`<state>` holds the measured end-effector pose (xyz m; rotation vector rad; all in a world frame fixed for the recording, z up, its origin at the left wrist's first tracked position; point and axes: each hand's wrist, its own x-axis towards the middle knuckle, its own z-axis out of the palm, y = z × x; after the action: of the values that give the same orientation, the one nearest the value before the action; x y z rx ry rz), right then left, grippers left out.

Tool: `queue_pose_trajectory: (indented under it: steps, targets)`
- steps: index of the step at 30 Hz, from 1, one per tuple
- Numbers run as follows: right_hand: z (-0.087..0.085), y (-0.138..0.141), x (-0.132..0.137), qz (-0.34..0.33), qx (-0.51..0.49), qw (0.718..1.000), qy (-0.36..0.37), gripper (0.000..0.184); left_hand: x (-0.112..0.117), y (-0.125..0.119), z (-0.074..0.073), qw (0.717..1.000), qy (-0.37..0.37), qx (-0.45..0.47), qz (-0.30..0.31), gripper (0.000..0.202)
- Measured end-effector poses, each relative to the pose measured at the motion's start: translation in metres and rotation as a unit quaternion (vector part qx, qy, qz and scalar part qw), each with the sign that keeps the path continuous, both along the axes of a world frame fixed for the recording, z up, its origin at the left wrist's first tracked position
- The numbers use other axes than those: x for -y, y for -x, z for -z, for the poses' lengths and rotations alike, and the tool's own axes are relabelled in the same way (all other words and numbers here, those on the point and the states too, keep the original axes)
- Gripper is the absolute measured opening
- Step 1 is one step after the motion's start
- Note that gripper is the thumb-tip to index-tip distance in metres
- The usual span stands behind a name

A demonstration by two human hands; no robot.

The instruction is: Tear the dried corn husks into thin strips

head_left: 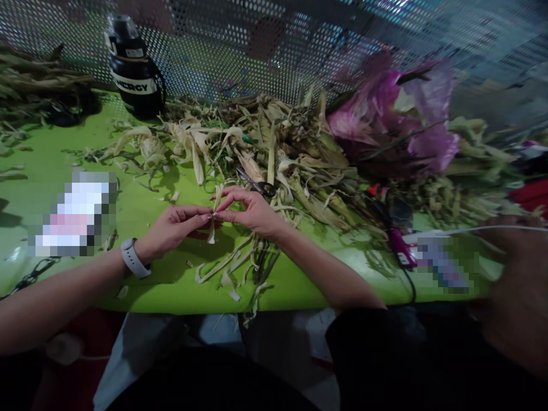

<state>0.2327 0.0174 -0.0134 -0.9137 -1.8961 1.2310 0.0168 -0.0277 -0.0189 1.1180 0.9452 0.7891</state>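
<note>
Over the green tabletop (149,274), my left hand (180,224), with a white watch on its wrist, pinches a small pale strip of corn husk (211,235) between thumb and finger. My right hand (253,212) meets it from the right, its fingertips closed on the same strip. One end hangs below the fingers and another sticks up above them. Just behind my right hand lie dark-handled scissors (268,189). Loose husk strips (231,268) are scattered in front of my hands, and a heap of dried corn husks (317,171) spreads behind them.
A black bottle (136,88) stands at the back left, against a perforated metal panel (205,51). At left lies a pixelated phone-like object (75,214). A pink plastic bag (385,114) rests among the husks; a white cable (471,229) and another person's arm (518,285) are at right.
</note>
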Motion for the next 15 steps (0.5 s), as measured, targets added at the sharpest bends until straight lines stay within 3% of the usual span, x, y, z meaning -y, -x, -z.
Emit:
queue_pose_trajectory:
  steps: [9, 15]
  targets:
    - [0.0054, 0.0029, 0.0002, -0.015, -0.046, 0.997, 0.063, 0.025, 0.0038, -0.0059, -0.0006, 1.0, -0.017, 0.017, 0.005, 0.033]
    - [0.0078, 0.0068, 0.0011, -0.022, -0.102, 0.981, 0.166, 0.033, 0.0027, -0.0064, 0.0024, 0.999, -0.029, 0.025, 0.003, 0.038]
